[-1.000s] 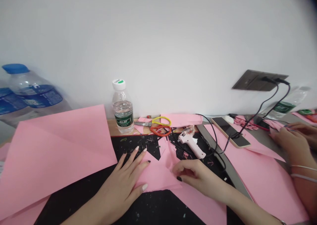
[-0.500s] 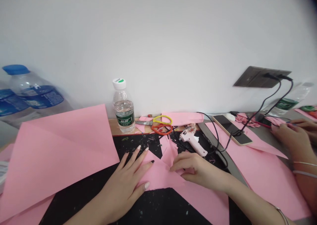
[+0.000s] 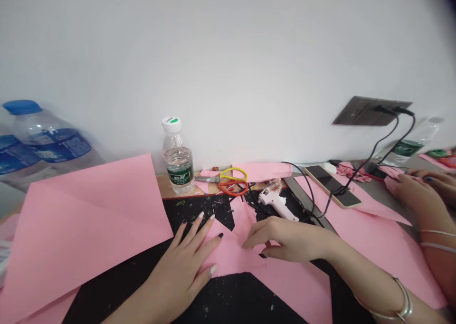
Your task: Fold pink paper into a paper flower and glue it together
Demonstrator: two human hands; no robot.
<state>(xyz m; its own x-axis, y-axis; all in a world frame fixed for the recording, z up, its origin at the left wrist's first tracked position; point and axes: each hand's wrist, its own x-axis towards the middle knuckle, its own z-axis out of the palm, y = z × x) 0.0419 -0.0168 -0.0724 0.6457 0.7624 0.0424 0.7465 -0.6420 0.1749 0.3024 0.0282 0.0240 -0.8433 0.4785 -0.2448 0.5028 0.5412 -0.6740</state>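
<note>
My left hand [image 3: 185, 257] lies flat, fingers spread, on a folded pink paper [image 3: 231, 255] resting on a black mat [image 3: 199, 207]. My right hand [image 3: 285, 238] presses down on the same paper from the right, fingertips bent along a fold near its middle. Neither hand lifts the sheet. A bracelet [image 3: 401, 300] circles my right wrist.
A large pink sheet [image 3: 85, 224] lies at left. Water bottle [image 3: 178, 157], scissors [image 3: 228, 181], white glue gun [image 3: 278, 203] and phone [image 3: 333, 186] with cables sit behind. Big bottles [image 3: 39, 141] stand far left. Another person's hands [image 3: 416, 191] work on pink paper at right.
My right hand slid a little leftward and up along the fold, wrist turning so the bracelet shows. My left hand stayed pressed flat. The other person's hands shifted slightly.
</note>
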